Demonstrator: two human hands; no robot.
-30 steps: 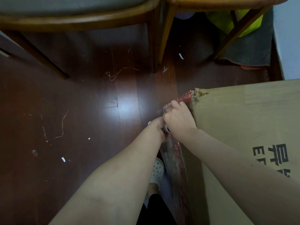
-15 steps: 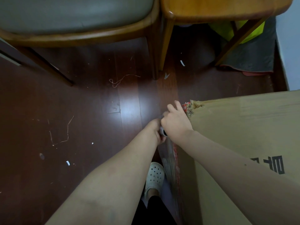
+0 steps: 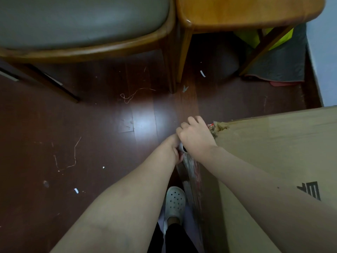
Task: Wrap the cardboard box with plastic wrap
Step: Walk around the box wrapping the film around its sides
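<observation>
Together, two hands (image 3: pixel 174 149) (image 3: pixel 195 137), one wrap roll (image 3: pixel 190 166)

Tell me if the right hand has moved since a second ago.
Yes. The right hand has slid away from the person along the cardboard box, now level with its torn corner.

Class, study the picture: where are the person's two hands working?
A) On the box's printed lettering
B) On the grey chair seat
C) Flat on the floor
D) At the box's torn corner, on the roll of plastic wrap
D: the left hand and right hand both grip the top end of the roll of plastic wrap, right beside the torn corner of the cardboard box.
</observation>
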